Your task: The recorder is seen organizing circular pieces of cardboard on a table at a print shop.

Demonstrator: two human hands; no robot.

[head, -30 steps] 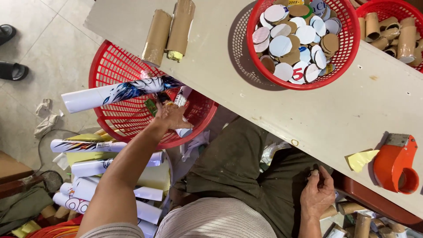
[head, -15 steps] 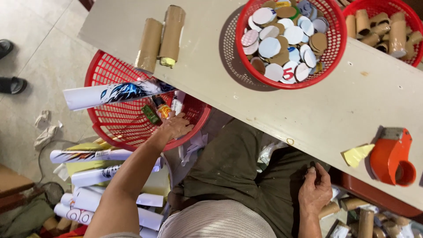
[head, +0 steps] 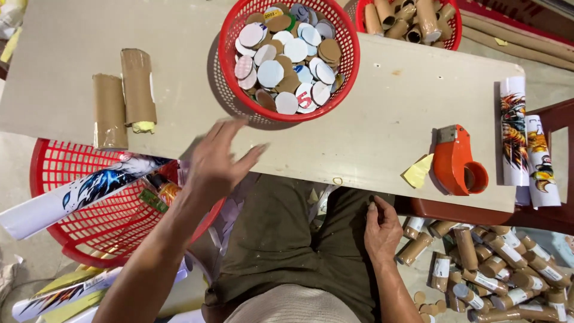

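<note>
- Our left hand (head: 218, 158) is over the near edge of the table (head: 382, 128), fingers spread, holding nothing; motion-blurred.
- Nearest on the table: two cardboard tubes (head: 122, 104), side by side and touching, near the table's left end, long axes running away from us, ends pointing at the near edge.
- Our right hand (head: 381, 230) rests on our lap, fingers loosely curled, nothing visibly held.
- Table is pale board; a red basket of paper discs (head: 290, 57) sits mid-table, an orange tape dispenser (head: 457, 161) to the right.
- Bare board between tubes and disc basket.
- Below the edge, left: floor basket (head: 89, 209) with a printed paper roll (head: 78, 194).
</note>
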